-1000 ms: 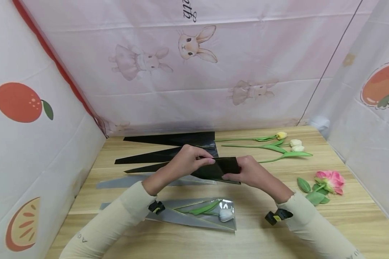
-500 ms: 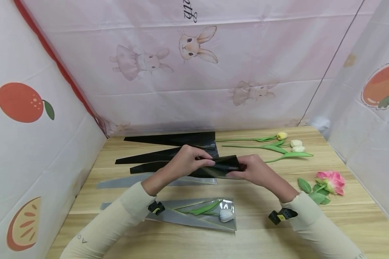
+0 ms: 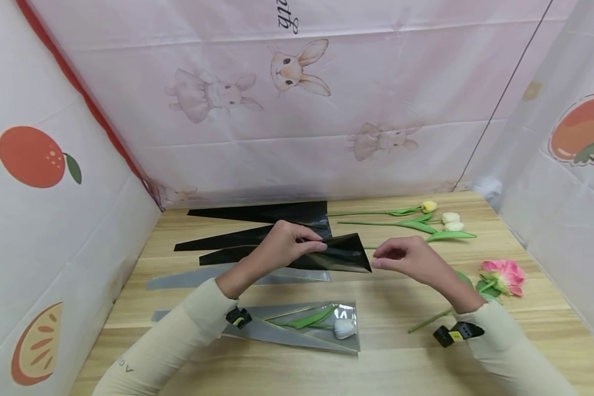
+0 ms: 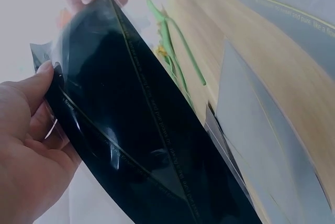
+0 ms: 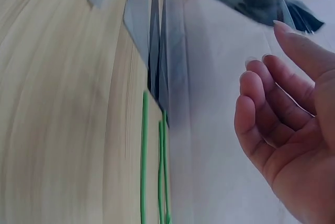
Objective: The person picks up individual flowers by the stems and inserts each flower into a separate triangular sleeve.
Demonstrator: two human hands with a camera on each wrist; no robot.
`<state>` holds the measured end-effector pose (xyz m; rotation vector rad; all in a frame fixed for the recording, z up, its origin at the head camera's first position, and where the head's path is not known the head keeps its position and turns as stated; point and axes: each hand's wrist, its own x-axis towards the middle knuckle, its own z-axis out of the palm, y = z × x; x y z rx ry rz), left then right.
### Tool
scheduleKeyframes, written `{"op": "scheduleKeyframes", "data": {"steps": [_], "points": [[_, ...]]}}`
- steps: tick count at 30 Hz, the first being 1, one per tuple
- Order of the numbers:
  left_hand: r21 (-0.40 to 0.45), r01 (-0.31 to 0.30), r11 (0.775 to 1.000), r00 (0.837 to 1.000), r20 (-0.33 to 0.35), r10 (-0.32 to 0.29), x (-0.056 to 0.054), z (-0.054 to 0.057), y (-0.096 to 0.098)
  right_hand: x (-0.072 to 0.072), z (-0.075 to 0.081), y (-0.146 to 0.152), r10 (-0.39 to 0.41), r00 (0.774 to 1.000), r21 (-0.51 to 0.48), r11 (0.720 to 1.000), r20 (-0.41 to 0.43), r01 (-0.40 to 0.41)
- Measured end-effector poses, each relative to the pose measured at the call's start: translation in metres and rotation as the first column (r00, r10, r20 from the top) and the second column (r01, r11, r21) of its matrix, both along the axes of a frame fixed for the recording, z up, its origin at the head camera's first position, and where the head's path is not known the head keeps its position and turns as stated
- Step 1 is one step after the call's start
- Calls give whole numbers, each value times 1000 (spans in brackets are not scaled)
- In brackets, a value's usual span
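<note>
My left hand (image 3: 289,245) pinches the upper edge of a black flower wrapping sleeve (image 3: 346,250) between thumb and fingers, above the table. Thin gold lines of print run along the sleeve (image 4: 110,77) in the left wrist view. Its wide end points right. My right hand (image 3: 411,258) is just beyond that end, with the fingertips close by its lower corner. In the right wrist view, the fingers of the right hand (image 5: 293,109) are loosely bent, with nothing between them and the thumb.
Behind lie more black sleeves (image 3: 257,212), with a yellow tulip (image 3: 429,207) and white tulips (image 3: 450,218) to their right. Nearer are a flat grey sleeve (image 3: 188,276) and another grey sleeve (image 3: 302,342) holding a white tulip (image 3: 345,328). A pink rose (image 3: 502,276) lies at right.
My right hand has drawn back to the right, out of the sleeve's wide end, which now lies straighter and flatter. The left hand keeps its grip in about the same place.
</note>
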<state>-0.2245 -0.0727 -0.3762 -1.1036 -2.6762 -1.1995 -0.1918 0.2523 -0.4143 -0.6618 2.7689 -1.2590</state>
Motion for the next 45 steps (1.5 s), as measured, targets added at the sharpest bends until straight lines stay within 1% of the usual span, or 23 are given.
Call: {"op": "scheduleKeyframes", "data": {"steps": [6,10,13,17,20,26,31,38,40,42,45], "points": [[-5,-16,1000,1000,8,16,-1,-1,-2,5,4,26,-81,995,14,997,51,80],[-4,-34,999,999,5,34,-3,-3,-5,6,4,44,-149,985,51,988,86,145],[1,-50,999,999,-11,50,-4,-6,-6,1,0,56,-201,974,64,979,104,195],[7,-59,998,998,-24,59,-4,-9,-8,-9,-7,68,-242,962,65,970,128,236],[6,-57,998,998,-21,57,-4,-10,-9,-15,-11,73,-263,952,72,964,157,255],[9,-66,998,997,-26,66,-3,-11,-10,-26,-20,79,-324,924,83,946,202,313],[12,-58,998,998,-32,59,-2,-11,-8,-34,-29,82,-374,891,77,927,258,367],[1,-50,999,998,-49,50,0,-13,-6,-44,-38,87,-443,828,77,892,344,446],[3,-50,999,998,-49,50,0,-13,-6,-48,-41,89,-458,808,75,882,372,466],[7,-49,999,997,-51,49,0,-14,-6,-53,-44,90,-472,780,67,869,411,491],[19,-42,999,998,-56,43,0,-15,-5,-58,-48,92,-505,740,61,841,445,538]]}}
